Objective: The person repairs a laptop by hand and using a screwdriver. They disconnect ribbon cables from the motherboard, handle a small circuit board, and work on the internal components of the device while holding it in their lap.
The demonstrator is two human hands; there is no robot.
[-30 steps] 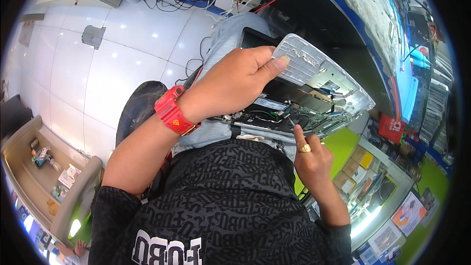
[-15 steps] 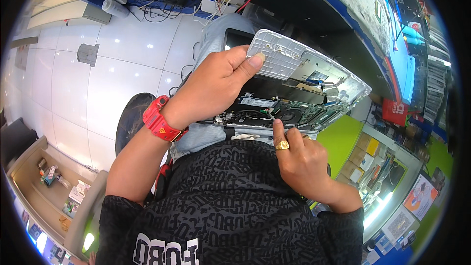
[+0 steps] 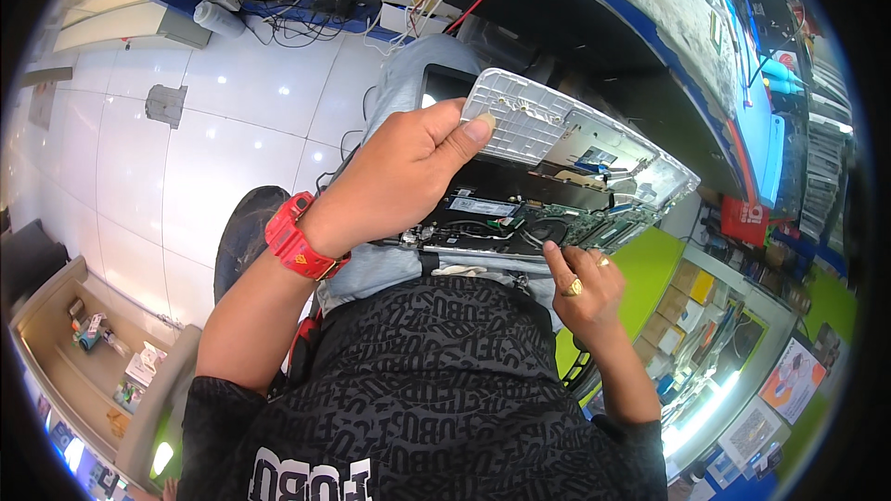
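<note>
- Here, my left hand [image 3: 408, 167] is clamped on the silver cover [image 3: 524, 116], thumb pressed on its ribbed inner face near the left corner.
- The silver cover stands tilted over the far side of the opened laptop [image 3: 501, 181], which lies across my lap with its insides bare.
- My right hand [image 3: 589, 289] is at the laptop's near edge, index finger stretched toward the round fan [image 3: 549, 230]; a thin pale thing shows by the fingertip, and I cannot tell whether my fingers are together on it.
- Just right of the fan sits the green circuit board [image 3: 585, 221].
- I wear a red watch [image 3: 295, 237] on my left wrist and a gold ring [image 3: 574, 287] on my right hand.
- Beneath the laptop are my pale blue trousers [image 3: 390, 83]; white floor tiles [image 3: 241, 102] spread to the left.
</note>
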